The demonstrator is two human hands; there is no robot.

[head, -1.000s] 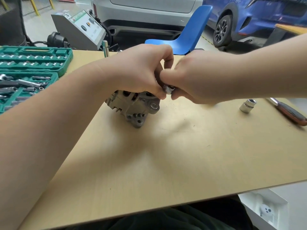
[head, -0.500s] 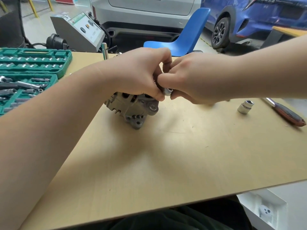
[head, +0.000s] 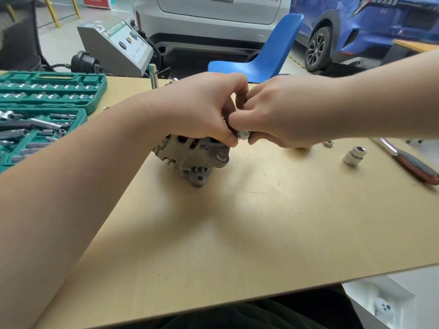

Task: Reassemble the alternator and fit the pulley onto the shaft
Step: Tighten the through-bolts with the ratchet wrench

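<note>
A grey cast alternator [head: 193, 157] stands on the wooden table [head: 237, 233], just behind its middle. My left hand [head: 202, 110] grips its top from above and hides the upper part and the shaft. My right hand [head: 278, 115] meets it from the right, and its thumb and fingers pinch a small shiny metal part [head: 244, 134] at the alternator's upper right. Whether that part is the pulley or a nut I cannot tell.
An open green socket set [head: 47, 108] lies at the table's left. On the right lie a loose socket [head: 355, 156], a small nut [head: 328, 144] and a red-handled tool [head: 411, 162]. A blue chair [head: 261, 55], a grey test machine [head: 116, 46] and two cars stand behind the table.
Both hands stay on the alternator's top. The right hand's fingers have shifted slightly around the small metal part.
</note>
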